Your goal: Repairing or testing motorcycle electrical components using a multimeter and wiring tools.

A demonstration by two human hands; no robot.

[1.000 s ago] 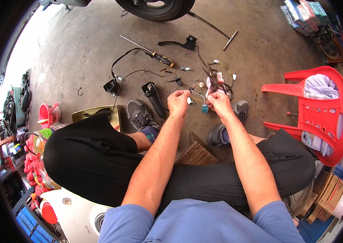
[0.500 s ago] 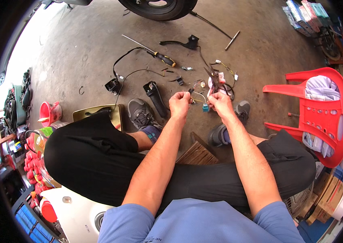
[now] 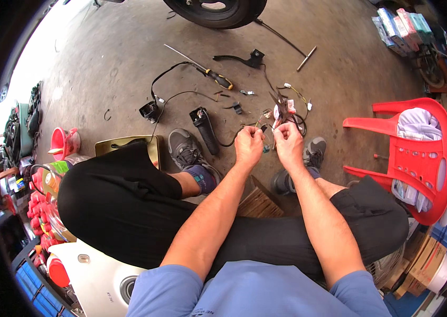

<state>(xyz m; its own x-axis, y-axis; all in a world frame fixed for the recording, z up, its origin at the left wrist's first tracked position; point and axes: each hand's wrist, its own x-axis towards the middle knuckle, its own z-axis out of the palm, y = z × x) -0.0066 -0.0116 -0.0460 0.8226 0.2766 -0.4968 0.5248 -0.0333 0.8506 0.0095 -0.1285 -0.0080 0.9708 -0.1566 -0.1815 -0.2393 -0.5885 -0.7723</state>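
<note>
Both my hands are closed, close together above the floor between my shoes. In my left hand (image 3: 250, 145) is a black cable (image 3: 227, 145), which runs left toward a black handlebar grip (image 3: 205, 129). Dark scissors (image 3: 281, 106) point away from my right hand (image 3: 289, 141), a black loop beside its fingers. That hand's thumb and forefinger also pinch together; whatever lies between them is too small to make out. A small teal connector (image 3: 265, 148) shows between the hands, and thin coloured wires (image 3: 267, 114) spread just beyond them.
Ahead lie a yellow-black screwdriver (image 3: 219, 79), a brake lever (image 3: 255, 58), a black switch housing (image 3: 150, 110) and a T-handle tool (image 3: 306, 58), near a tyre (image 3: 218, 16). A red plastic chair (image 3: 429, 174) stands right. A metal tray (image 3: 108, 145) sits left, beside a wooden block (image 3: 259, 204).
My left hand has moved right, closer to my right hand, drawing the cable along. The teal connector is now more hidden. The whole view has shifted slightly.
</note>
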